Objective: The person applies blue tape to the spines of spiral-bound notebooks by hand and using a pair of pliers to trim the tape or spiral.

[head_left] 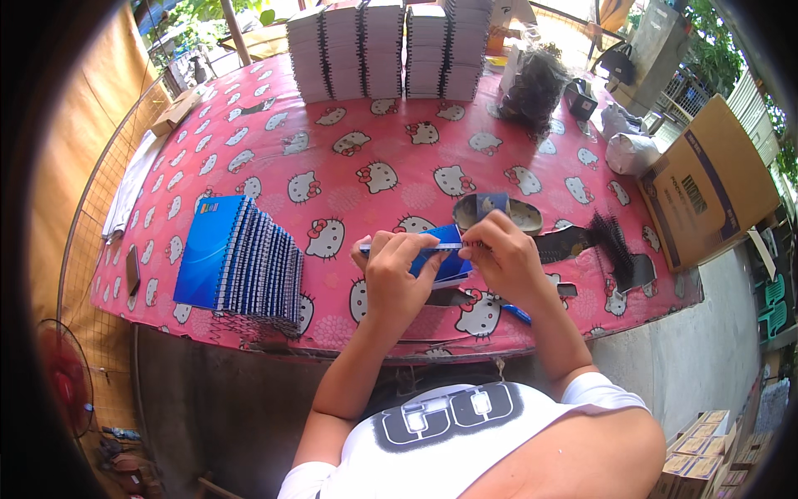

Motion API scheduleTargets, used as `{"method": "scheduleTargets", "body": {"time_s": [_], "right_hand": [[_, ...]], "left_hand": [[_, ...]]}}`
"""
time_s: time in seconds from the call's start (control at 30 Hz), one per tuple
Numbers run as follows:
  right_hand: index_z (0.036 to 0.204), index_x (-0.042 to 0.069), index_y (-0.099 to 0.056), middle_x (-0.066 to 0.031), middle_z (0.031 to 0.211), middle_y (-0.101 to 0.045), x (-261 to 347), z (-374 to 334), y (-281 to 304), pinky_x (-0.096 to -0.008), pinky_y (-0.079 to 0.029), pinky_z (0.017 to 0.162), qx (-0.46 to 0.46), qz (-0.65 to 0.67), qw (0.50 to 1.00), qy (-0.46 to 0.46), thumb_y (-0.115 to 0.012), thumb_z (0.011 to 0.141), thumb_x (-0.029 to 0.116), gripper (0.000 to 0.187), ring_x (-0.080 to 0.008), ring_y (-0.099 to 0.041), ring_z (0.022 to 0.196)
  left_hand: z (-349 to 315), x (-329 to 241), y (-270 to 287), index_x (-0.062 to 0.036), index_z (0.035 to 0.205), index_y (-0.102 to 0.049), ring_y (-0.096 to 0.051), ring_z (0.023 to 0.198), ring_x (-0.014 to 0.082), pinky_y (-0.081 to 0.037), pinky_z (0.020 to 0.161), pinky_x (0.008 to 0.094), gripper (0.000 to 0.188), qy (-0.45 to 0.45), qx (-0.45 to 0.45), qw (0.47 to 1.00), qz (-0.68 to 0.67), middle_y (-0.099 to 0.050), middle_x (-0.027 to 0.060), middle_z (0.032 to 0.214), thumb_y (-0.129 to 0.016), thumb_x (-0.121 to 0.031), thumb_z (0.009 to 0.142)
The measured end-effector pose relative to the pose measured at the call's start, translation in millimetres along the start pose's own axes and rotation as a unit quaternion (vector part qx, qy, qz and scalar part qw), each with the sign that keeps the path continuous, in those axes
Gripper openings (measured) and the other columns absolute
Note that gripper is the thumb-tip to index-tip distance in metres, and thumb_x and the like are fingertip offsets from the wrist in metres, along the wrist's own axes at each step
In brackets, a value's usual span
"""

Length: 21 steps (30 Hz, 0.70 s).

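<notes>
A small blue-covered notebook (449, 266) is held up over the near middle of the table, its narrow bound edge turned upward. My left hand (395, 273) is closed around its left part, thumb in front and fingers along the edge. My right hand (505, 254) pinches the right end of that edge; the fingertips hide the exact spot. To the left stands a tall, slightly fanned stack of blue spiral notebooks (208, 258). Black binding coils (613, 254) lie bunched to the right of my right hand.
Tall piles of spiral-bound white pads (366, 54) stand at the table's far side. A bag of black coils (536, 83) is beside them. An oval dish (524, 216) lies beyond my right hand, a blue pen (516, 313) below it. A cardboard box (702, 187) is at the right edge.
</notes>
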State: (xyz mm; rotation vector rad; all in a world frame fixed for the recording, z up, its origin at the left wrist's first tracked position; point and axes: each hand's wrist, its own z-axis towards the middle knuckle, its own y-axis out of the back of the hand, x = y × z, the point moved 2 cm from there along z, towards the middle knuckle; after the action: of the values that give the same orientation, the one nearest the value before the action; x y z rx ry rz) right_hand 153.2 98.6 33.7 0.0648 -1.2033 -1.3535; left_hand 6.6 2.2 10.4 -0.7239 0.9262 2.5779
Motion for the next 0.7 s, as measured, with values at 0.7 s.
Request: {"method": "scheduleTargets", "body": {"time_s": [0.7], "right_hand": [[0.096, 0.003, -0.064, -0.0150, 0.091, -0.066, -81, 20, 54, -0.0393, -0.051, 0.072, -0.052, -0.133, 0.990, -0.020, -0.069, 0.077, 0.009, 0.020, -0.0327, -0.064, 0.082]], "left_hand": [[-2, 0, 6, -0.0110, 0.084, -0.072, -0.060, 0.083, 0.0169, -0.033, 0.089, 0.0364, 0.018, -0.032, 0.007, 0.999, -0.018, -0.070, 0.0008, 0.083, -0.082, -0.017, 0.070]]}}
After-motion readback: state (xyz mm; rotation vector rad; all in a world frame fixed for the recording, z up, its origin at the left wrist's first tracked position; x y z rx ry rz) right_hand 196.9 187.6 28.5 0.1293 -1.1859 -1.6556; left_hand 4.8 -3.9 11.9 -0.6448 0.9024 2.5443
